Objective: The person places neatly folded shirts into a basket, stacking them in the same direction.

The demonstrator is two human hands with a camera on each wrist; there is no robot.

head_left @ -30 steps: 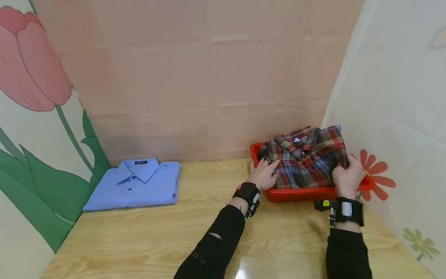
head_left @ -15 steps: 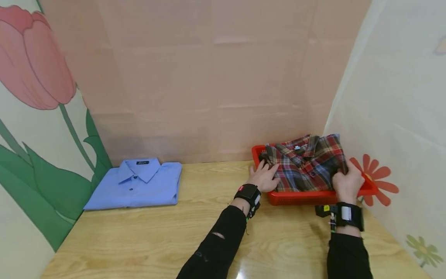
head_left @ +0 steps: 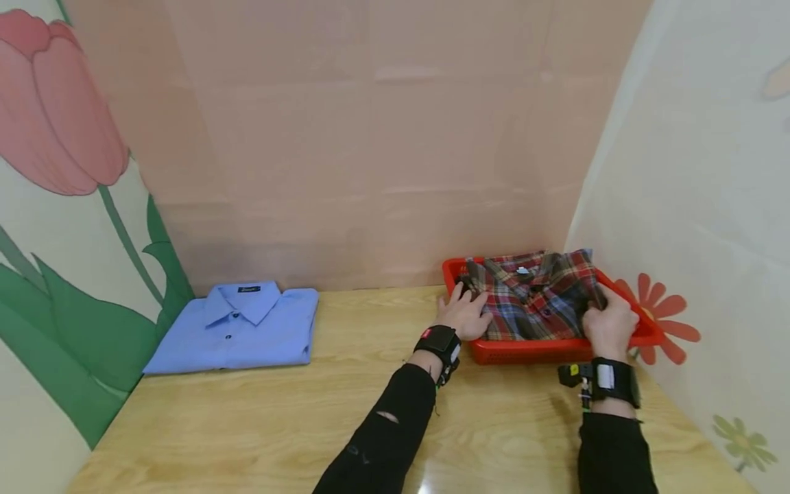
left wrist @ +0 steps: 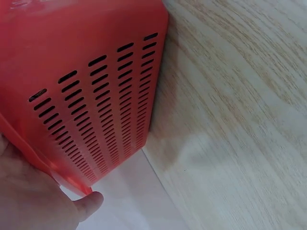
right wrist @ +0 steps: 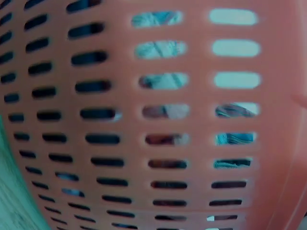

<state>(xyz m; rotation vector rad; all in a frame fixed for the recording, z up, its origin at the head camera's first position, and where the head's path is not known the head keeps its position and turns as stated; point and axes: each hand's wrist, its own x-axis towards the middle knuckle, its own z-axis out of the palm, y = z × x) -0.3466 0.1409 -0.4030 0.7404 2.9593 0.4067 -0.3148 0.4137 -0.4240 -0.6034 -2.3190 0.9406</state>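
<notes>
A folded red, blue and dark plaid shirt (head_left: 531, 295) lies in the red plastic basket (head_left: 524, 351), its collar toward the back. At its right edge my right hand (head_left: 611, 322) grips the fabric, knuckles up, inside the basket's right end. My left hand (head_left: 461, 314) reaches over the basket's left rim with fingers spread, fingertips at the shirt's left edge. In the left wrist view, part of the left hand (left wrist: 38, 196) shows beside the rim, one finger outside the slotted wall (left wrist: 96, 96). The right wrist view holds only the slotted basket wall (right wrist: 124, 115), with fabric behind it.
A folded blue shirt (head_left: 237, 329) lies on the left of the wooden table (head_left: 247, 425). A brown paper backdrop (head_left: 370, 151) stands behind. A white panel with painted flowers (head_left: 691, 206) rises close to the basket's right end.
The plaid shirt's raised right and back parts have sunk lower into the basket, the right hand following slightly inward and down. The left hand has barely moved.
</notes>
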